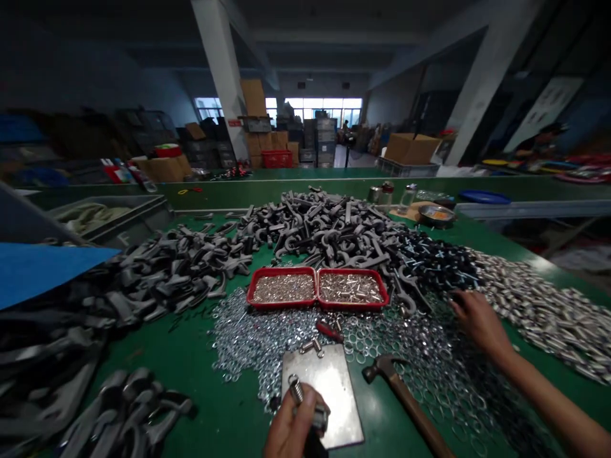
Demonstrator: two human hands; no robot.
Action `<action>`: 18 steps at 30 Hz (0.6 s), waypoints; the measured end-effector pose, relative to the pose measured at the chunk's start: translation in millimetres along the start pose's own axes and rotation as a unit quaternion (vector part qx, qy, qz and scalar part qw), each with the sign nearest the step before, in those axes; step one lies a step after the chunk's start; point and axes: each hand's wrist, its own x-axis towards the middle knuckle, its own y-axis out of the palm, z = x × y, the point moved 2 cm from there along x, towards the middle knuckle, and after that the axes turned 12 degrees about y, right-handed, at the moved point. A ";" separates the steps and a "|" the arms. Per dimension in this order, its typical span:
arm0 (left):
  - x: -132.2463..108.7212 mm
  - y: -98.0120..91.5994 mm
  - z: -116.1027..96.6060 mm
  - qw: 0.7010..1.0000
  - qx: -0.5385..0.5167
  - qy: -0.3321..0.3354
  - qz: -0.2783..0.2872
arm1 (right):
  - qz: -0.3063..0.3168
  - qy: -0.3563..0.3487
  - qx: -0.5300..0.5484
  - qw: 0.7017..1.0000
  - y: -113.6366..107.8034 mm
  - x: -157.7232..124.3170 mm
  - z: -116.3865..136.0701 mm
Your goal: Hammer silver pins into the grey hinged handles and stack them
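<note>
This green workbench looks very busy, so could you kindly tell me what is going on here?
A person is working at the green workbench with bare hands. Their left hand holds a small metal coil spring above a flat steel plate, beside a wooden-handled hammer. Their right hand is down among spread steel rings, near a heap of shiny metal fittings. Red trays of small fasteners sit behind the plate, before piles of dark metal hooks.

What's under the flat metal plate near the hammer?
The flat metal plate lies on the green worktable, with silver washers along its upper-left edges. Whatever is directly beneath it is covered, so it cannot be seen whether washers lie there.
</note>
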 end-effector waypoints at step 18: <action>-33.9 -49.5 -7.8 0.997 -0.057 0.026 -0.054 | 0.249 -0.074 0.274 0.926 -12.2 -183.5 222.2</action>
